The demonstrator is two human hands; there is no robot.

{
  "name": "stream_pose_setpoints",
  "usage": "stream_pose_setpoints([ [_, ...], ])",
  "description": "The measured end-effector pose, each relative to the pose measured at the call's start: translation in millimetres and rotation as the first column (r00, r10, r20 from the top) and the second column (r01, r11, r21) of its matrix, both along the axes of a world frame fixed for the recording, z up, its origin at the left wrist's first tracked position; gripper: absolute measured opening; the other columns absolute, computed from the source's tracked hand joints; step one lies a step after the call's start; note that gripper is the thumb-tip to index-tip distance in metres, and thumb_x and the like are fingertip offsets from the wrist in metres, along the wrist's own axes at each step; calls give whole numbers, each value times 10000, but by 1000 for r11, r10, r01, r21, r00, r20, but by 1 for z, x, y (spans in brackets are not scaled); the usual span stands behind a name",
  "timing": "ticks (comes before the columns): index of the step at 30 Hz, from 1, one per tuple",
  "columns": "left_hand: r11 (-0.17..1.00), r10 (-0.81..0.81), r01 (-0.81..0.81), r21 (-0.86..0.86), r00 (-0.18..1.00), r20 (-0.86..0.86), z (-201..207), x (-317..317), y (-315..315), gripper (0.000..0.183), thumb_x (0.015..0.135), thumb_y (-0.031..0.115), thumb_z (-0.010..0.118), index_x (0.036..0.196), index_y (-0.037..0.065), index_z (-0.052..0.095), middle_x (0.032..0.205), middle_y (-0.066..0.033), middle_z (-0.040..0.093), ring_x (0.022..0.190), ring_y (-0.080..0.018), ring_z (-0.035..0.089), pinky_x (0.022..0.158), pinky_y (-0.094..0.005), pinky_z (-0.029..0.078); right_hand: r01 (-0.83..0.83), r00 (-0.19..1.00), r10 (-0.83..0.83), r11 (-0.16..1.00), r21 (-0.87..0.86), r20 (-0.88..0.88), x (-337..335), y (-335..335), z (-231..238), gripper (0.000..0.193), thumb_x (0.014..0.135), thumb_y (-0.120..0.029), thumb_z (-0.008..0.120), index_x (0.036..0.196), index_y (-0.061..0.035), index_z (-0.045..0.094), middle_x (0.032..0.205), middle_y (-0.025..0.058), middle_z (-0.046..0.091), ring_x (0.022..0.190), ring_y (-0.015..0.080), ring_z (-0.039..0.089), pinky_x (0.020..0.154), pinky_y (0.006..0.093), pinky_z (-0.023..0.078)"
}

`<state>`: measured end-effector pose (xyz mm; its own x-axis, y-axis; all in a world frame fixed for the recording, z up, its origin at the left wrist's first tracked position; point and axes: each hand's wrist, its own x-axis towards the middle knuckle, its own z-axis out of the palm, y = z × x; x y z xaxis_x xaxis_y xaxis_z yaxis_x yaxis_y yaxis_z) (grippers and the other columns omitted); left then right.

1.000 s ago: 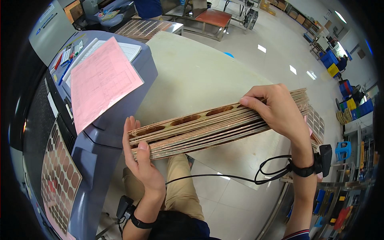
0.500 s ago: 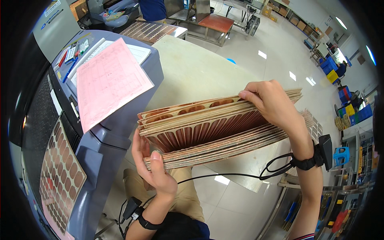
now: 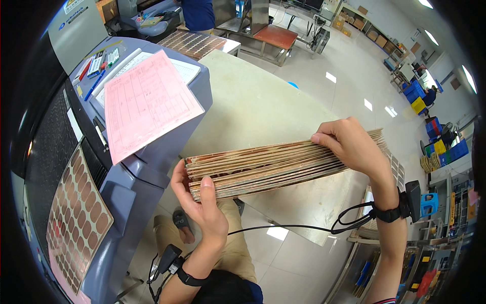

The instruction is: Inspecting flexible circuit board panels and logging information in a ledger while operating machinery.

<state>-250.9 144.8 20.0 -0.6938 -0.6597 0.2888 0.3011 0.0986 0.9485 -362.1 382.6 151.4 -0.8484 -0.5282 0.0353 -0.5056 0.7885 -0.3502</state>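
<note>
A thick stack of thin copper-patterned panels (image 3: 273, 169), which look like circuit board panels, is held on edge with its long edges facing up. My left hand (image 3: 205, 213) grips the left end, thumb on the near side and fingers round the far corner. Near the right end, my right hand (image 3: 352, 144) is closed over the upper far edge, thumb and fingers pinching it. The panels lie nearly together, with a narrow gap along the middle. Their lower edges are hidden from view.
Beneath the stack is a pale green table (image 3: 263, 101). At left, a blue-grey machine (image 3: 177, 131) carries a pink paper form (image 3: 152, 106) and pens (image 3: 93, 83). A single oval-patterned panel (image 3: 78, 218) leans there. A black cable (image 3: 283, 226) hangs between my wrist straps.
The wide fan-like gap in the panel stack has closed almost completely. My left hand has shifted slightly right, and my right hand has come down a little, still on the panels.
</note>
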Motion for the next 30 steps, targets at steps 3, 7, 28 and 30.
stream_pose_setpoints([
  [3, 1000, 10, -10, -6, 1000, 1, -2, -2, 0, 498, 963, 284, 515, 1334, -40, 438, 1240, -127, 509, 1148, -197, 485, 1015, -341, 376, -39, 999, 40, 999, -17, 13, 0, 3, -2, 262, 919, -212, 644, 846, 38, 675, 636, 218, 542, 539, 323, 505, 567, 368, 433],
  [7, 999, 29, -27, -46, 999, 35, -6, -4, -4, 506, 977, 292, 500, 1349, -44, 433, 1254, -132, 511, 1154, -197, 495, 1027, -334, 373, 13, 996, -17, 999, 45, 86, -1, 0, 9, 292, 923, -246, 630, 830, 28, 676, 723, 239, 600, 702, 427, 579, 647, 436, 465],
  [28, 980, -159, 165, 115, 985, -60, 6, -2, -3, 562, 985, 253, 477, 1437, -65, 372, 1464, -222, 426, 1328, -265, 438, 1110, -389, 339, -95, 984, 89, 995, 33, 156, 0, 9, 13, 331, 938, -276, 613, 809, 22, 675, 682, 205, 597, 624, 375, 558, 601, 397, 451],
  [30, 980, -155, 161, 115, 986, -61, 5, -3, -4, 569, 983, 249, 477, 1439, -73, 367, 1467, -227, 425, 1331, -268, 438, 1109, -388, 342, -131, 981, 124, 991, 40, 149, -4, 10, 10, 336, 944, -273, 601, 796, 21, 665, 678, 202, 595, 640, 384, 559, 612, 405, 453],
])
